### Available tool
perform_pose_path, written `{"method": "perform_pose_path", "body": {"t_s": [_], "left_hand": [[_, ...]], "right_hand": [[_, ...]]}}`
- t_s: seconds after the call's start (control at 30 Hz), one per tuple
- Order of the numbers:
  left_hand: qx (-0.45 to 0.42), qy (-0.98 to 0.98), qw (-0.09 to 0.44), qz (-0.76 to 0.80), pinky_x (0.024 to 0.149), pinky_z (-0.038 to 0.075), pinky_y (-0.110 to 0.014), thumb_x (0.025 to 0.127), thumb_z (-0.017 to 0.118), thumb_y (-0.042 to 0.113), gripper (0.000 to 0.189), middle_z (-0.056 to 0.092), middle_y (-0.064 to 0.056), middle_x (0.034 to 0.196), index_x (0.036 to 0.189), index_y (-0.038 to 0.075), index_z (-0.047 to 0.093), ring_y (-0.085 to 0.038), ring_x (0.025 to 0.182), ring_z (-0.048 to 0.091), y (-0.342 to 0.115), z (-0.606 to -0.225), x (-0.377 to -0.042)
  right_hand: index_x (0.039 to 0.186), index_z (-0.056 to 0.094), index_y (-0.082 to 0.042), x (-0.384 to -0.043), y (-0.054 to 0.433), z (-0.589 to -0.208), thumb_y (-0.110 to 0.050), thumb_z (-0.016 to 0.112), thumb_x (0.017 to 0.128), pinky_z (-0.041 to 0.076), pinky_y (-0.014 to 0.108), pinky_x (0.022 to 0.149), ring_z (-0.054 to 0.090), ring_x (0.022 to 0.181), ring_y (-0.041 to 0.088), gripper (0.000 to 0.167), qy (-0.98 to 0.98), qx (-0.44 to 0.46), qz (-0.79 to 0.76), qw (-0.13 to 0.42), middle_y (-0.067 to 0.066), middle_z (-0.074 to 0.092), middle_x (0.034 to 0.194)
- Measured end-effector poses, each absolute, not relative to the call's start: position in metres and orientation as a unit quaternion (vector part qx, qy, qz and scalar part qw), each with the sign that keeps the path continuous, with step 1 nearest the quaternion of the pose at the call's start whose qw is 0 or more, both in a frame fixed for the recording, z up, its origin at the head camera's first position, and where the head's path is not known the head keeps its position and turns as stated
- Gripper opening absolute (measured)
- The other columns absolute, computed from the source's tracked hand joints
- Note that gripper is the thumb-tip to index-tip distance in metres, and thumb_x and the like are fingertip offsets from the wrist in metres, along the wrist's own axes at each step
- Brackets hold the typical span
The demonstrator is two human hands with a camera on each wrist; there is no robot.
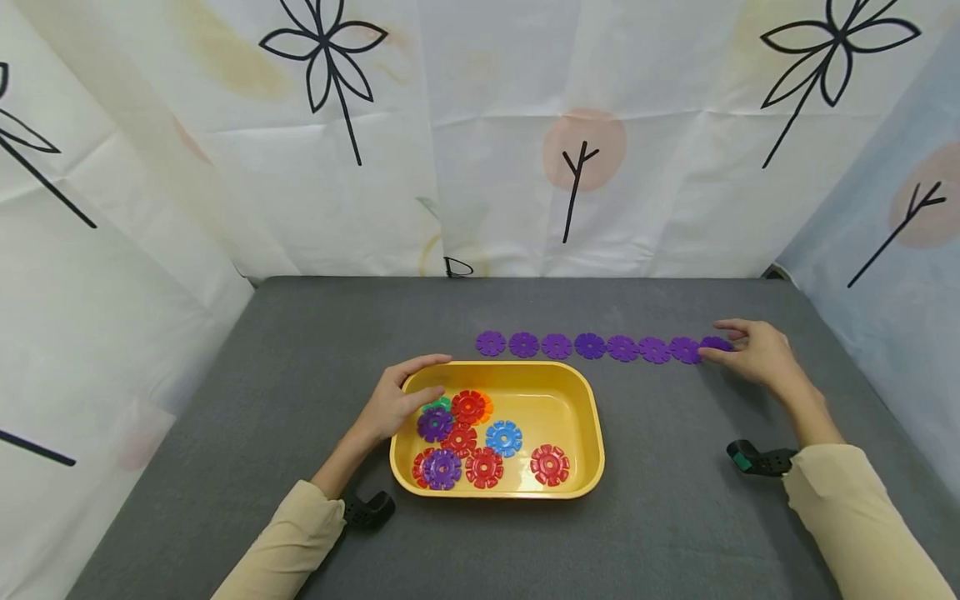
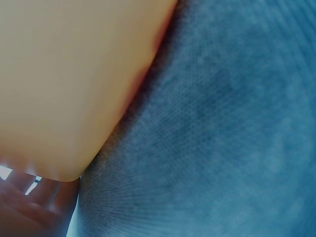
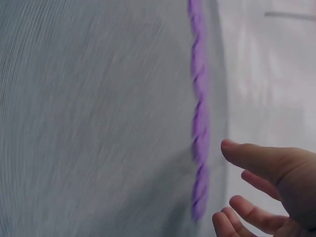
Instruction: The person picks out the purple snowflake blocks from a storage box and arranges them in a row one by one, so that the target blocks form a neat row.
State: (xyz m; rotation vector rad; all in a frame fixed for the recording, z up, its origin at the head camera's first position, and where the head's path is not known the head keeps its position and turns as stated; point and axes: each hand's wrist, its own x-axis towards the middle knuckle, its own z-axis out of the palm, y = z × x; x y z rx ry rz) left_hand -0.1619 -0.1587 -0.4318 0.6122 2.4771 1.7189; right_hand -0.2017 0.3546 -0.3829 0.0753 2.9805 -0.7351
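A row of several purple flower-shaped discs (image 1: 589,346) lies on the grey table behind the tray. My right hand (image 1: 757,354) is over the right end of the row, thumb and fingers spread around the last disc. In the right wrist view, the row (image 3: 200,123) appears edge-on and the right hand (image 3: 269,190) is apart from it, with a gap between thumb and fingers. My left hand (image 1: 397,396) holds the yellow tray (image 1: 592,417) at its back left corner, thumb over the rim and fingers along the outside.
Inside the tray lie red discs (image 1: 550,465), purple discs (image 1: 442,469), a blue disc (image 1: 504,438), and partly covered green and orange ones. The grey table (image 1: 660,533) ends at a white printed cloth (image 1: 480,192) at the back and sides.
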Motion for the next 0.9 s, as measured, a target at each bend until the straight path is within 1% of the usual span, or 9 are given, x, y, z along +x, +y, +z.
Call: {"method": "perform_pose_path", "body": {"t_s": [0.13, 0.23, 0.47, 0.6, 0.73, 0.8, 0.9], "left_hand": [[0.195, 0.806, 0.032, 0.558, 0.093, 0.052, -0.016, 0.097, 0.065, 0.007, 0.042, 0.060, -0.024, 0.142, 0.138, 0.000, 0.060, -0.041, 0.120, 0.064, -0.159, -0.432, -0.162], [0.189, 0.808, 0.034, 0.558, 0.095, 0.051, -0.016, 0.096, 0.066, 0.008, 0.043, 0.060, -0.023, 0.143, 0.138, 0.002, 0.061, -0.041, 0.122, 0.063, -0.158, -0.432, -0.161], [0.191, 0.810, 0.030, 0.553, 0.097, 0.050, -0.017, 0.097, 0.066, 0.008, 0.042, 0.061, -0.022, 0.143, 0.138, 0.002, 0.061, -0.040, 0.125, 0.062, -0.158, -0.431, -0.162], [0.194, 0.811, 0.028, 0.552, 0.097, 0.051, -0.017, 0.097, 0.065, 0.008, 0.042, 0.061, -0.022, 0.142, 0.138, 0.001, 0.061, -0.040, 0.125, 0.062, -0.158, -0.431, -0.162], [0.196, 0.808, 0.028, 0.555, 0.096, 0.051, -0.016, 0.097, 0.065, 0.007, 0.042, 0.061, -0.023, 0.142, 0.138, 0.000, 0.061, -0.041, 0.125, 0.062, -0.158, -0.430, -0.162], [0.196, 0.808, 0.029, 0.555, 0.096, 0.051, -0.016, 0.097, 0.065, 0.007, 0.042, 0.060, -0.023, 0.143, 0.138, 0.000, 0.061, -0.041, 0.126, 0.061, -0.158, -0.430, -0.162], [0.193, 0.810, 0.029, 0.553, 0.097, 0.050, -0.016, 0.097, 0.065, 0.008, 0.042, 0.060, -0.022, 0.143, 0.138, 0.001, 0.061, -0.040, 0.126, 0.061, -0.158, -0.431, -0.162]], "right_hand": [[0.142, 0.051, 0.009, -0.197, 0.327, -0.369, -0.031, 0.072, 0.096, 0.051, 0.066, 0.090, 0.057, 0.117, 0.055, 0.065, 0.964, -0.011, -0.266, 0.011, 0.042, 0.054, 0.135], [0.142, 0.054, 0.006, -0.190, 0.303, -0.359, -0.031, 0.074, 0.095, 0.053, 0.064, 0.088, 0.060, 0.116, 0.053, 0.063, 0.957, -0.046, -0.287, -0.006, 0.040, 0.056, 0.134], [0.137, 0.061, 0.001, -0.167, 0.248, -0.343, -0.023, 0.079, 0.091, 0.056, 0.061, 0.091, 0.062, 0.113, 0.048, 0.055, 0.935, -0.120, -0.332, -0.032, 0.030, 0.059, 0.131], [0.134, 0.065, -0.002, -0.156, 0.218, -0.341, -0.019, 0.081, 0.089, 0.058, 0.055, 0.091, 0.065, 0.108, 0.042, 0.051, 0.921, -0.162, -0.353, -0.035, 0.023, 0.063, 0.124], [0.128, 0.069, -0.003, -0.147, 0.186, -0.347, -0.016, 0.083, 0.086, 0.061, 0.049, 0.087, 0.066, 0.102, 0.035, 0.047, 0.907, -0.208, -0.365, -0.035, 0.019, 0.066, 0.113], [0.127, 0.070, -0.003, -0.142, 0.169, -0.351, -0.015, 0.084, 0.085, 0.061, 0.047, 0.085, 0.066, 0.101, 0.035, 0.046, 0.899, -0.228, -0.373, -0.025, 0.018, 0.066, 0.111], [0.127, 0.070, -0.002, -0.134, 0.146, -0.357, -0.016, 0.083, 0.085, 0.061, 0.045, 0.087, 0.066, 0.104, 0.036, 0.046, 0.886, -0.254, -0.389, 0.005, 0.018, 0.065, 0.112]]}}
